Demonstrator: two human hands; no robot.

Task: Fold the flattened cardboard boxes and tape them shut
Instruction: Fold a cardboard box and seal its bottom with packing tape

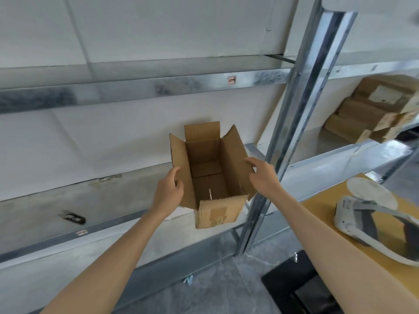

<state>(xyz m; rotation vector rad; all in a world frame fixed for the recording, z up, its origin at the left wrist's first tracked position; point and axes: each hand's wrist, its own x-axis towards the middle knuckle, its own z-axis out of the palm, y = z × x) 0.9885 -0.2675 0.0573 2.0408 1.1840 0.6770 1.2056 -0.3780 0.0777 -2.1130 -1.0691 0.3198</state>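
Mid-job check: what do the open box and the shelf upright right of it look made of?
Box: corrugated cardboard, brown and matte; the creased flaps and crumpled front wall show it. Shelf upright: probably galvanized steel, grey with a mottled, dull shine; the exact metal cannot be told.

Only one view, worn on the head. Looking forward and down, out along both bare arms. Close to the cardboard box [210, 175], right in the middle, at the end of the stretched arms. Left hand [169, 189] and right hand [263, 175] on either side of it. Facing a metal rack [301, 98] and a pale wall. Very wide picture, tilted. Bit of yellow table [328, 200] low on the right.
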